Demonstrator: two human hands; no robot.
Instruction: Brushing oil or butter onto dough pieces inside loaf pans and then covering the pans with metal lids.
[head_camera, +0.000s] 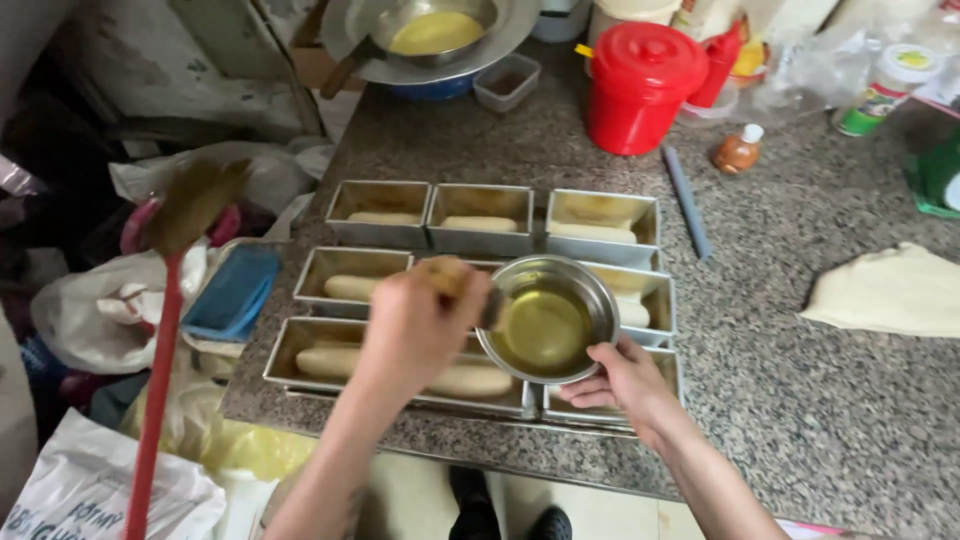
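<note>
My right hand (622, 383) grips the near rim of a small steel bowl (548, 318) of yellowish oil, held above the loaf pans. My left hand (422, 322) is closed around something light-coloured just left of the bowl; what it is stays hidden by the fingers. Below lie several rectangular metal loaf pans (378, 213) in rows, each with a pale log of dough (482, 223) inside. The pans sit on a speckled granite counter (800, 380).
A flat piece of dough (890, 290) lies on the counter at right. A red lidded container (640, 85), small bottles and a grey rod (686, 200) stand behind. A steel bowl of yellow liquid (432, 32) sits at the back. Left of the counter are bags, a blue tray (232, 292) and a red-handled broom (158, 380).
</note>
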